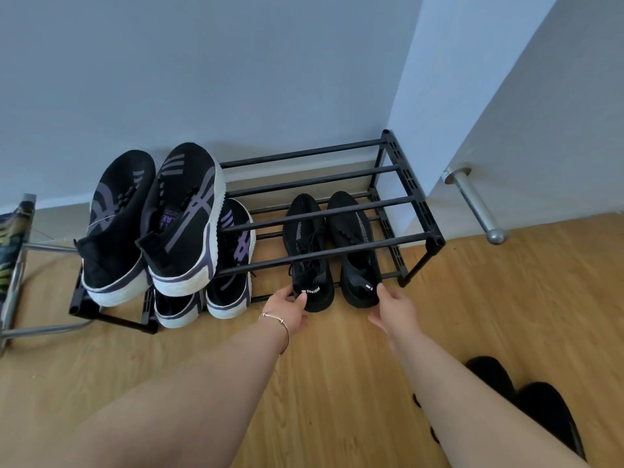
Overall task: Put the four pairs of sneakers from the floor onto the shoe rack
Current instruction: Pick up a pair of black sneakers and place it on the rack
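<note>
A black two-tier shoe rack (324, 179) stands against the wall. A pair of black, purple and white sneakers (184, 217) sits on the left of its top tier. A matching pair (233, 265) is on the lower tier below them. To the right on the lower tier lies an all-black pair (305, 241), heels towards me. My left hand (290, 310) touches the heel of the left black sneaker, fingers apart. My right hand (395, 309) touches the heel of the right black sneaker (354, 251) with a fingertip. Another black pair (547, 413) lies on the wooden floor at the bottom right, partly hidden by my right forearm.
A door with a metal lever handle (476, 204) stands just right of the rack. A metal frame with patterned fabric (13, 282) stands against the rack's left end. The right half of the top tier holds no shoes.
</note>
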The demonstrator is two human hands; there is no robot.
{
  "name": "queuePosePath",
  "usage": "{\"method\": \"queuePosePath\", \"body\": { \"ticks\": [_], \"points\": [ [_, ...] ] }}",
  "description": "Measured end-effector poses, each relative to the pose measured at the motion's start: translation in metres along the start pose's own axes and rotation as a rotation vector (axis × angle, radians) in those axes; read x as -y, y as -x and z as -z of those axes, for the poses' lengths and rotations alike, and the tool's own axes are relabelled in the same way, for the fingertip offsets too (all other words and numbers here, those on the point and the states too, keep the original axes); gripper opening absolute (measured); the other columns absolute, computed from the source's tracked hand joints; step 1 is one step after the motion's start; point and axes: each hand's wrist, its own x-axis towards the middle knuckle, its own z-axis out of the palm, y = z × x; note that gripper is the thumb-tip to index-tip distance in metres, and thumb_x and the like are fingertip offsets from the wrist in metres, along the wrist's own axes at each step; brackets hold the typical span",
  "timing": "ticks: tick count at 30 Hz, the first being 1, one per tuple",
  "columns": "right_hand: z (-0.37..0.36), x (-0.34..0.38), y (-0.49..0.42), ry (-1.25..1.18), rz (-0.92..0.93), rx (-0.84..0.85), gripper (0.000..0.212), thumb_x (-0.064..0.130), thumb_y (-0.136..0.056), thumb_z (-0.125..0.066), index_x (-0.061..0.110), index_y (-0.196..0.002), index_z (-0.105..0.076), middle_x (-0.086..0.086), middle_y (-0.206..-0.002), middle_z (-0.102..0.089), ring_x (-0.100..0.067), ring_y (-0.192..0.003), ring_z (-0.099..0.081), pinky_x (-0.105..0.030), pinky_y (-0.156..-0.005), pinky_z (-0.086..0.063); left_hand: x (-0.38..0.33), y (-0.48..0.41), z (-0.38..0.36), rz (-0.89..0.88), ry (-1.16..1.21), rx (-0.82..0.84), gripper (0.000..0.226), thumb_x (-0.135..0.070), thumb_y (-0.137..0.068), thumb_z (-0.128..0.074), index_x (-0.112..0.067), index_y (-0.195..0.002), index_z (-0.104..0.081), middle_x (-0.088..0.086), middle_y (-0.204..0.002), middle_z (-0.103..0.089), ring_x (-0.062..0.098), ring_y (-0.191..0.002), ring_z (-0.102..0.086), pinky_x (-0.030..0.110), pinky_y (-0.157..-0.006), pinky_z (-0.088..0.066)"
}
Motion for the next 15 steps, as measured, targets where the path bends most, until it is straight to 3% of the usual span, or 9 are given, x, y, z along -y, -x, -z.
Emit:
{"method": "queuePosePath", "body": {
  "ticks": [3,6,9,12,15],
  "points": [
    [-0.005,-0.014,0.011,-0.083,0.04,-0.025,0.047,0.029,-0.102,-0.056,0.02,-0.147,-0.046,-0.006,-0.127,-0.063,-0.021,-0.093,-0.071,-0.043,-0.093,-0.059,0.006,0.003,-0.005,-0.001,0.141,0.022,0.045,-0.012,-0.096,-0.06,-0.023,-0.139,-0.052,0.002,-0.098,-0.06,0.03,-0.094,-0.072,0.038,-0.085,-0.06],
    [-0.009,-0.018,0.015,-0.06,0.115,-0.041,0.049,0.017,-0.099,-0.059,0.017,-0.147,-0.048,-0.006,-0.128,-0.063,-0.018,-0.095,-0.071,-0.036,-0.086,-0.059,0.009,0.004,-0.007,-0.042,0.102,0.011,0.026,-0.013,-0.095,-0.06,-0.032,-0.112,-0.06,0.005,-0.095,-0.065,0.023,-0.091,-0.072,0.028,-0.077,-0.06],
    [-0.01,-0.015,0.014,0.026,0.143,-0.016,0.054,0.01,-0.094,-0.061,0.016,-0.146,-0.05,-0.005,-0.131,-0.064,-0.018,-0.102,-0.068,-0.036,-0.089,-0.056,0.01,0.002,-0.007,-0.072,0.017,0.021,0.026,-0.01,-0.092,-0.06,-0.036,-0.097,-0.064,0.004,-0.09,-0.068,0.025,-0.093,-0.072,0.03,-0.083,-0.059],
    [-0.009,-0.002,0.008,0.094,0.159,0.005,0.055,0.007,-0.092,-0.06,0.016,-0.146,-0.051,-0.007,-0.138,-0.061,-0.024,-0.116,-0.064,-0.044,-0.102,-0.053,0.001,-0.003,-0.009,-0.093,-0.137,0.041,0.035,-0.008,-0.09,-0.061,-0.031,-0.116,-0.063,0.003,-0.101,-0.072,0.024,-0.098,-0.07,0.037,-0.095,-0.055],
    [-0.011,0.015,0.0,0.16,0.165,0.048,0.06,0.003,-0.092,-0.058,0.016,-0.15,-0.047,-0.008,-0.146,-0.056,-0.028,-0.132,-0.054,-0.049,-0.112,-0.045,-0.014,-0.009,-0.011,-0.128,-0.311,0.02,0.051,-0.012,-0.089,-0.063,-0.026,-0.137,-0.053,-0.001,-0.123,-0.068,0.015,-0.1,-0.064,0.025,-0.091,-0.048]
  ]
}}
